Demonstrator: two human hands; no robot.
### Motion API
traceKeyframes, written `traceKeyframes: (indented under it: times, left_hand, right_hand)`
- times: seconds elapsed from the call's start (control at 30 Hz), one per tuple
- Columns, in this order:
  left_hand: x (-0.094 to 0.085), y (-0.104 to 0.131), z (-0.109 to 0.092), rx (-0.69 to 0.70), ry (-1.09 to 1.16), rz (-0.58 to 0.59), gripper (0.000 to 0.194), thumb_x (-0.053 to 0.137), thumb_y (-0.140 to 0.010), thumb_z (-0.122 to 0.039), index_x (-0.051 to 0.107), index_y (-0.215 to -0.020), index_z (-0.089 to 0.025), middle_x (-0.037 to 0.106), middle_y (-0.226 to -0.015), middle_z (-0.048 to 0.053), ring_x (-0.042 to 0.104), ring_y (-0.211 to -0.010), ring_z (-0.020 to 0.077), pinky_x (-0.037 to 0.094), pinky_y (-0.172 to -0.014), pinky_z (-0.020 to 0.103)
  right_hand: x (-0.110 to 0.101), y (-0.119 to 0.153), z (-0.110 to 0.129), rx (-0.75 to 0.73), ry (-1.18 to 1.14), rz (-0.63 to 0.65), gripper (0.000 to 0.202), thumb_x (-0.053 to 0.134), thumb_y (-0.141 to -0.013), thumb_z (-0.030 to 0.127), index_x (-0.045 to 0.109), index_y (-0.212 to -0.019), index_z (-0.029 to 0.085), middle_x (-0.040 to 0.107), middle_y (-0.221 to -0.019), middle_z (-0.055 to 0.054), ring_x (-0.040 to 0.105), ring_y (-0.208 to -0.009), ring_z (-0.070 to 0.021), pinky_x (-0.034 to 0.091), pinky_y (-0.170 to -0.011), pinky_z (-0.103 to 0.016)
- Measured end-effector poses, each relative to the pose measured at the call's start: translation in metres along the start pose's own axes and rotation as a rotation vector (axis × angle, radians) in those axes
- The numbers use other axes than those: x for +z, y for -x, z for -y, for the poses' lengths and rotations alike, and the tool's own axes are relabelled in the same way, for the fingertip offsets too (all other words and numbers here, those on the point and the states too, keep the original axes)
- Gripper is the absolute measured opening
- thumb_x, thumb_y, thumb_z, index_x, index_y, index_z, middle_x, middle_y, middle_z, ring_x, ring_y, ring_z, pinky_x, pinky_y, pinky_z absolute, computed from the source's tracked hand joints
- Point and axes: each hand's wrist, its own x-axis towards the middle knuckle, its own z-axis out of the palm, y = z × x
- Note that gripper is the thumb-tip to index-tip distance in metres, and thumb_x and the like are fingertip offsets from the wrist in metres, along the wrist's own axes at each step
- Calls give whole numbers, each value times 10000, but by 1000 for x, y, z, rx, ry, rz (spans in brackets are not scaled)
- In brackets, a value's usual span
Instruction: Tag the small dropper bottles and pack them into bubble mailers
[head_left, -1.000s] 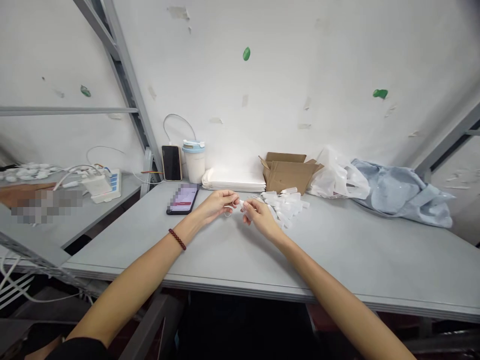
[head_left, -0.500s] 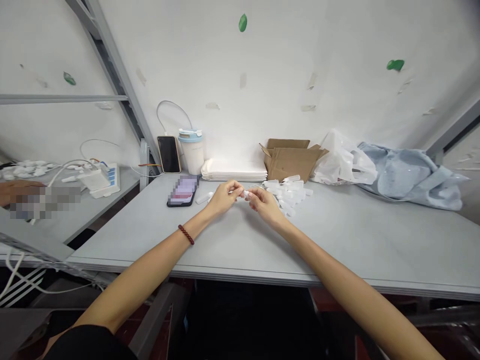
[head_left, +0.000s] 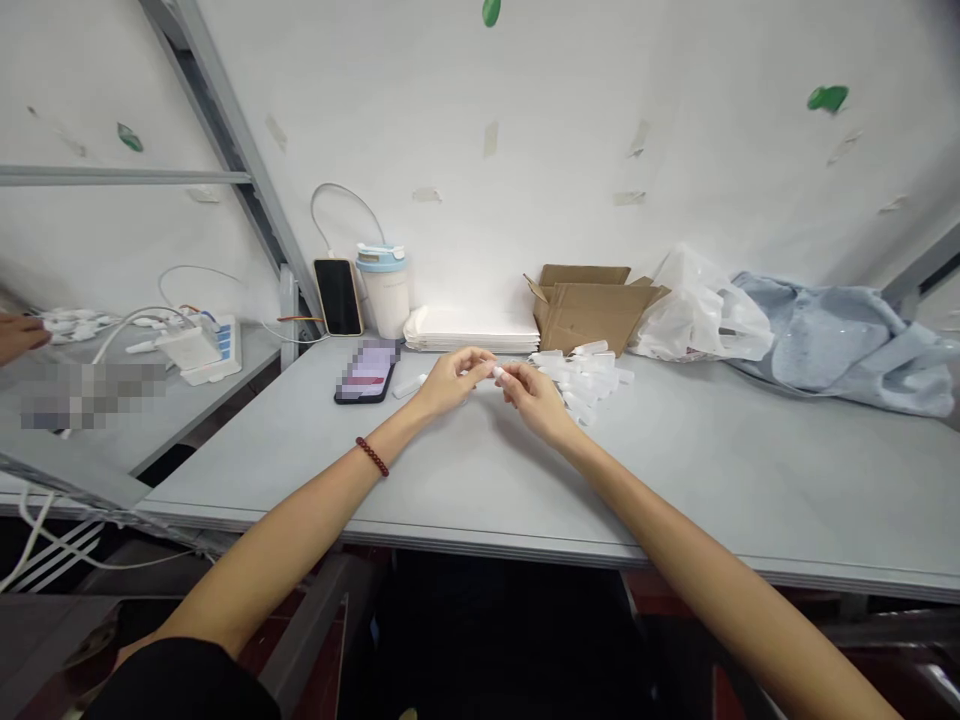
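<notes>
Head view, centre: right hand [head_left: 534, 398] pinches small white piece [head_left: 498, 373]; left hand [head_left: 451, 384] curled beside it, grip unclear; smooth oblong plastic pieces [head_left: 579, 382] heaped right of centre.

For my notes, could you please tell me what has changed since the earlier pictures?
The left hand has moved closer to the right hand and small white piece; no white loop dangles now. A white tube now shows beside the phone. A co-worker's hand moved left. Cup and cardboard box stayed.

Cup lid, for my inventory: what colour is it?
The lid is light blue and white, clearest in head view.
</notes>
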Motion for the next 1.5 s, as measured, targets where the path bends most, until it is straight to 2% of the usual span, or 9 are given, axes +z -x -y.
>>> traceKeyframes:
  times: [0.17,0.33,0.53,0.73,0.83,0.93,1.1,1.3,1.5]
  left_hand:
    - [-6,-1,3,37,-148,-15,227,584,-776,-364,636,-737,-147,638,-741,36,545,-682,143,404,-632,252]
    - [-15,1,-1,99,-404,77,161,603,-753,-298,678,-719,-161,669,-716,34,546,-641,149,389,-617,257]
    - [-20,3,-3,96,-753,-63,181,567,-728,-265,583,-575,-171,611,-595,37,498,-561,158,318,-567,272]
    - [-19,6,-1,-57,-1020,84,184,508,-719,-251,529,-550,-182,547,-541,54,469,-514,173,224,-513,288]
    - [-18,7,-3,-123,-1090,143,185,479,-725,-271,572,-595,-178,580,-588,69,512,-552,199,229,-511,290]
    - [-17,6,-4,-153,-1162,174,208,461,-727,-265,619,-637,-164,616,-635,96,556,-599,226,247,-518,295]
    - [-14,7,-5,-185,-1220,179,230,461,-718,-237,669,-698,-141,653,-712,141,592,-647,258,274,-539,302]
    - [-21,8,-10,-186,-1144,195,181,486,-691,-231,639,-656,-141,619,-641,110,542,-576,216,245,-515,291]
    - [-39,2,-8,-166,-1025,44,180,486,-681,-249,516,-520,-175,512,-506,35,451,-504,157,222,-495,279]
  right_hand:
    - [1,2,1,-5,97,7,258,451,-861,379,582,-904,162,598,-743,-18,538,-664,-136,405,-648,-271]
    - [-5,-4,-4,-36,134,-51,229,544,-809,334,564,-966,168,637,-927,-65,570,-783,-166,432,-711,-296]
    - [-23,-17,-15,-81,340,-161,234,563,-809,292,561,-986,139,617,-989,-102,544,-710,-151,424,-694,-301]
    - [-36,-14,-8,-51,601,138,143,623,-791,234,587,-899,149,636,-793,-44,544,-697,-156,381,-642,-264]
    - [-38,-8,1,14,698,259,301,679,-763,299,576,-1004,149,634,-868,-57,565,-756,-172,382,-625,-253]
    - [-36,-5,7,37,842,268,385,693,-759,331,562,-1067,140,598,-1025,-111,571,-869,-203,398,-666,-262]
    - [-28,-4,9,96,1115,192,387,522,-883,385,524,-1168,124,549,-1124,-189,523,-1054,-301,395,-800,-355]
    - [-19,-2,6,89,1235,251,461,435,-904,474,481,-1276,206,551,-1146,-190,511,-1091,-332,366,-852,-417]
    - [-15,-2,2,37,1279,255,376,389,-929,421,579,-1161,192,583,-1092,-195,530,-1052,-332,365,-831,-424]
